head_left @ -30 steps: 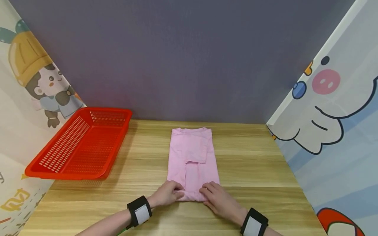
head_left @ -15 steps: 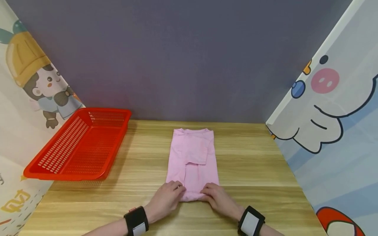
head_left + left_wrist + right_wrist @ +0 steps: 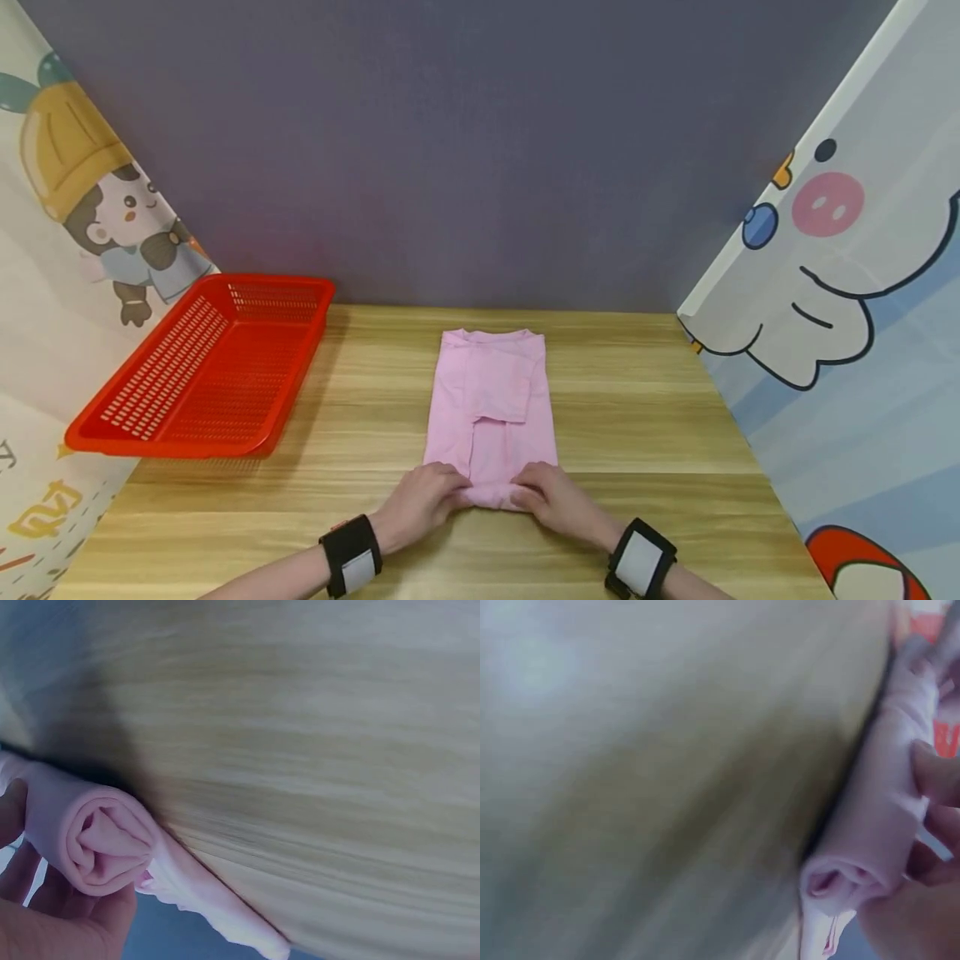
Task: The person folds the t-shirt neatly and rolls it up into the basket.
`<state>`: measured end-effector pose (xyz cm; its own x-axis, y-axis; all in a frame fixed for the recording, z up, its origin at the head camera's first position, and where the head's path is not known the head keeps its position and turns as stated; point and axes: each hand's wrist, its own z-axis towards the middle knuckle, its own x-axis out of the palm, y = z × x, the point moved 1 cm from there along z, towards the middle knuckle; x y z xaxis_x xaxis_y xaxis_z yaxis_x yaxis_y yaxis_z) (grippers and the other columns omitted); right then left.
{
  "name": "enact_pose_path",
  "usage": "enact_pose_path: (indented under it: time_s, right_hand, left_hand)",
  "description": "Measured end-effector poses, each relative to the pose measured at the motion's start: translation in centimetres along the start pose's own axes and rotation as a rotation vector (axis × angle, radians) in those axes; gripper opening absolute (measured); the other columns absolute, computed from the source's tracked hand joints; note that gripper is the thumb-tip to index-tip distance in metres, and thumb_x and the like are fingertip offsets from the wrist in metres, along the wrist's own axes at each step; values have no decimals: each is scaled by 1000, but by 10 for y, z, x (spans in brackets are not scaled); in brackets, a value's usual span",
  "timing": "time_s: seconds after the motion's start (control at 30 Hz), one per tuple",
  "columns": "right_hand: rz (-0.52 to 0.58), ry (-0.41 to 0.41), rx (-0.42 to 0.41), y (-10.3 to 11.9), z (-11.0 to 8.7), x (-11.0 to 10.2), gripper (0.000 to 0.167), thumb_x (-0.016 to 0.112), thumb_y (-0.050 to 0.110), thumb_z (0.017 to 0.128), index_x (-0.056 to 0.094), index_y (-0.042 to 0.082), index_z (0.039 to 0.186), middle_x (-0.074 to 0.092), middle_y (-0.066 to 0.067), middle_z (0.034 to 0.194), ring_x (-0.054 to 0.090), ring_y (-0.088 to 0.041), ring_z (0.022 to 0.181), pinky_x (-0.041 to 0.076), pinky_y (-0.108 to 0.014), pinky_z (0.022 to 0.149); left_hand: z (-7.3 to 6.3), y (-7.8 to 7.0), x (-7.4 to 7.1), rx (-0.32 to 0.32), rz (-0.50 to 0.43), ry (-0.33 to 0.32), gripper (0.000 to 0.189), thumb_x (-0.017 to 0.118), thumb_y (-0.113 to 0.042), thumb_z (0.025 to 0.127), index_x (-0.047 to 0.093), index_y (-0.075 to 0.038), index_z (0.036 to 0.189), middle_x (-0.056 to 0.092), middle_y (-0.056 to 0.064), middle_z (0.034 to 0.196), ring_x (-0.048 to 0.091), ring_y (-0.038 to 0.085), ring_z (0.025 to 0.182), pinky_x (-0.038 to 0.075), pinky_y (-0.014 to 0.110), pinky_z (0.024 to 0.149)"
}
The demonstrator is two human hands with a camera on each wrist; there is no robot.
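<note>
A pink shirt (image 3: pixel 491 387), folded into a long narrow strip, lies on the wooden table with its collar end farthest away. Its near end is coiled into a roll, and the spiral end of this roll (image 3: pixel 109 844) shows plainly in the left wrist view. My left hand (image 3: pixel 420 502) grips the roll at its left end, fingers over the top and thumb at the near side. At the right end my right hand (image 3: pixel 561 502) holds it the same way. In the right wrist view the rolled fabric (image 3: pixel 877 787) runs along beneath my thumb.
A red plastic basket (image 3: pixel 296 392) with perforated sides stands at the left of the table (image 3: pixel 622 400). A dark grey panel (image 3: pixel 480 150) rises behind the table. Cartoon-printed sheets border the left and right sides.
The collar end has slid slightly toward me. Both hands have stayed at the roll, with the left hand's fingers shifting their hold over it.
</note>
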<state>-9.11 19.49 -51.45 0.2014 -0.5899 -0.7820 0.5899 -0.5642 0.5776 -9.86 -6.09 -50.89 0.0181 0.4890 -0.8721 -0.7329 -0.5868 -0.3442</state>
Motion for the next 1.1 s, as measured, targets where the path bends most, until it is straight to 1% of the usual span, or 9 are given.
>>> enact_pose_path:
  time_s: [0.13,0.2,0.33,0.47,0.63,0.77,0.9,1.0,1.1]
  right_hand:
    - [-258,-73,-91,4,-8,5,35,79,24,86,68,14,118,66,5,109,60,-9,100,53,-30,87]
    - [-328,-102,-114,6,-11,6,41,80,25,83,66,15,120,63,5,113,58,-11,104,52,-32,90]
    - [-372,-141,-131,7,-11,7,32,78,21,84,67,15,114,63,5,111,58,-11,103,52,-31,90]
    - [-354,-145,-133,5,-10,8,21,76,18,86,71,14,106,65,5,102,60,-10,95,54,-27,84]
    - [-231,-142,-97,1,-4,7,13,75,14,86,74,15,99,66,6,92,59,-8,87,52,-24,78]
    - [-141,-109,-78,-4,3,3,9,73,14,88,75,13,97,68,5,87,60,-8,83,51,-24,75]
    - [-15,-16,-25,-8,11,-4,10,72,15,90,76,8,96,73,0,86,64,-9,81,53,-25,75]
    - [94,73,53,-11,17,-11,13,72,13,91,76,4,98,76,-7,90,69,-11,85,56,-26,78]
    - [165,144,111,-15,22,-16,15,71,11,91,76,0,99,78,-10,95,70,-12,89,56,-26,81]
  left_hand:
    - [8,3,-3,-137,-140,108,11,77,-24,87,79,-16,94,77,-5,87,68,8,79,54,25,73]
    - [12,7,-5,-207,-230,149,11,77,-22,87,80,-14,94,78,-3,87,68,7,79,54,24,72]
    - [18,15,-7,-328,-417,199,10,78,-18,86,81,-9,91,79,2,87,67,7,79,51,22,69]
    - [20,18,-7,-363,-474,224,11,77,-17,87,80,-7,91,79,4,86,67,7,79,51,23,70]
    - [16,13,-7,-244,-308,196,15,76,-21,88,78,-11,98,77,-2,92,67,7,84,55,25,75]
    - [10,10,-8,-10,-61,86,20,80,-24,84,77,-15,101,72,-5,97,67,9,88,56,26,79]
    - [4,11,-7,209,165,-13,28,85,-29,77,75,-18,102,70,-6,101,65,9,91,56,24,79]
    - [0,12,-4,286,266,-37,29,83,-30,78,74,-18,103,69,-6,102,64,9,92,56,23,80]
    - [-2,10,1,312,321,-52,21,79,-25,82,74,-18,102,70,-6,99,64,8,89,55,22,79]
